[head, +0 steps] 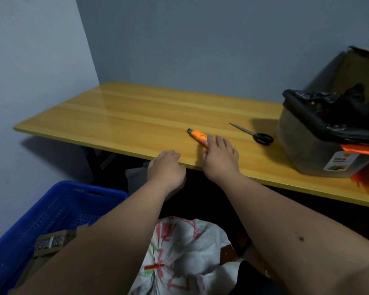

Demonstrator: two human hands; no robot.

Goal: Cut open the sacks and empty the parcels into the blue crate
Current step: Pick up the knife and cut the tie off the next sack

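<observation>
White sack (185, 252) below; left hand (166, 167) loosely curled at table edge (264, 179), right hand (221, 155) flat touching orange knife (197, 137)

— Where are the hands?
— The right hand (221, 155) lies on the desk (124, 116), fingers straight, touching the end of the orange box cutter (197, 137). The left hand (166, 169) is at the desk's near edge, fingers curled.
— Anything else up there?
— Scissors (254, 134), near a bin (320, 143) lined with black plastic.
— And below?
— A blue crate (58, 207) holding a parcel (51, 243), beside a white sack (188, 258).
</observation>
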